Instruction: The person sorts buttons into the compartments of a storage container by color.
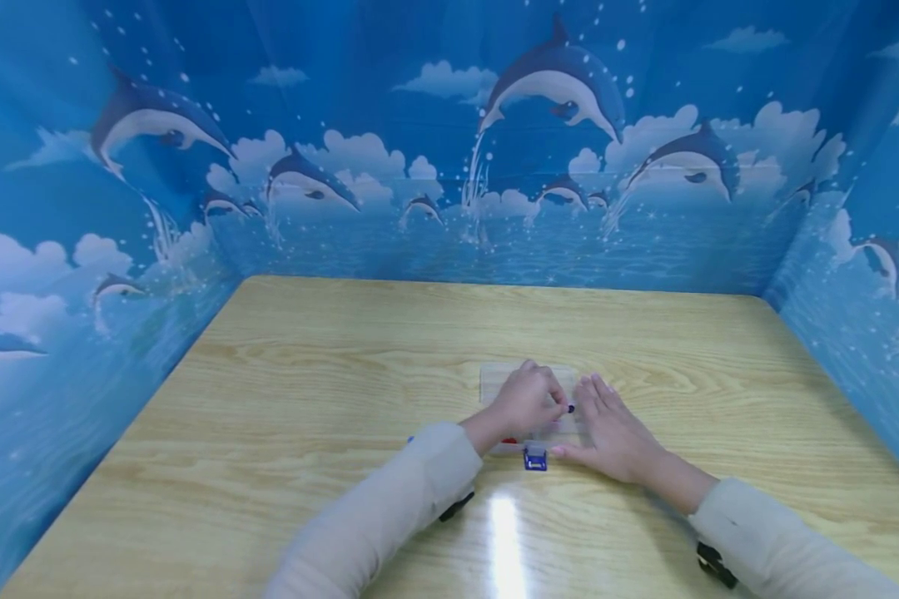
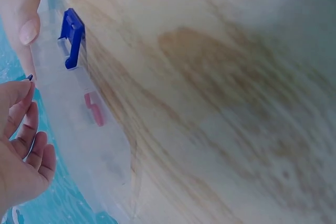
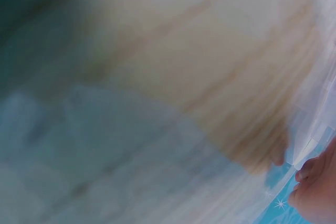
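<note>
A clear plastic box with a lid lies under both hands in the head view. A dark blue latch sticks out from its front edge. My left hand is over the box and pinches a tiny dark piece between thumb and fingertip. The left wrist view shows that piece as dark blue; what kind it is, I cannot tell. My right hand rests along the box's right end, fingers straight and thumb spread towards the front edge. Through the cloudy front wall shows a red-pink piece.
The box sits on a wood-grain table. A small blue bit peeks out behind the left sleeve. Blue dolphin-print curtains enclose the table's back and sides. Light glares off the table at the front.
</note>
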Motion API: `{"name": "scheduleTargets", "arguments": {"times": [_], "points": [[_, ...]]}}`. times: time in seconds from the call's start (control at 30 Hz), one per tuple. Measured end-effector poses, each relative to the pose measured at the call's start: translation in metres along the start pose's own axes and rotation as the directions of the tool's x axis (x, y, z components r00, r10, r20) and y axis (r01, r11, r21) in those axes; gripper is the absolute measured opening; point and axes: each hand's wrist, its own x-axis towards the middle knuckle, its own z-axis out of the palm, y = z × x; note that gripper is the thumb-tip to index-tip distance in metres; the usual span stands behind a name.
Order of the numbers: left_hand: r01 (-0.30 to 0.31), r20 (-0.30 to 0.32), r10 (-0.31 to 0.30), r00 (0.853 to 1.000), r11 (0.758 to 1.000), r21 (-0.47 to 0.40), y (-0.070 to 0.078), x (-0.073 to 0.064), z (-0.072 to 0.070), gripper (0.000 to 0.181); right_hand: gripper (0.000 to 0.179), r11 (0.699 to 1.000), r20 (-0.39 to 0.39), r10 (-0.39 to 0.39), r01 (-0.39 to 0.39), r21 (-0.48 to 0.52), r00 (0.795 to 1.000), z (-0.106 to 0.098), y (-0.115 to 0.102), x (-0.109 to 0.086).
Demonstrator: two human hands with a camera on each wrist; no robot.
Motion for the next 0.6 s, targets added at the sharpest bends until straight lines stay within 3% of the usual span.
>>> {"name": "scheduleTargets", "arguments": {"times": [0.4,0.6], "points": [[-0.029,-0.003,0.030,1.000,0.998,0.052,-0.0001,-0.0003,0.0041,0.006,0.099,1.000,-0.005,-0.003,0.003,-0.003,1.000,-0.0005,-0.0009,0.0001],[-0.024,0.023,0.023,0.999,0.999,0.029,-0.0002,0.0002,0.0059,0.006,0.099,1.000,-0.003,-0.005,0.005,0.004,1.000,-0.0007,-0.0011,-0.0005]]}}
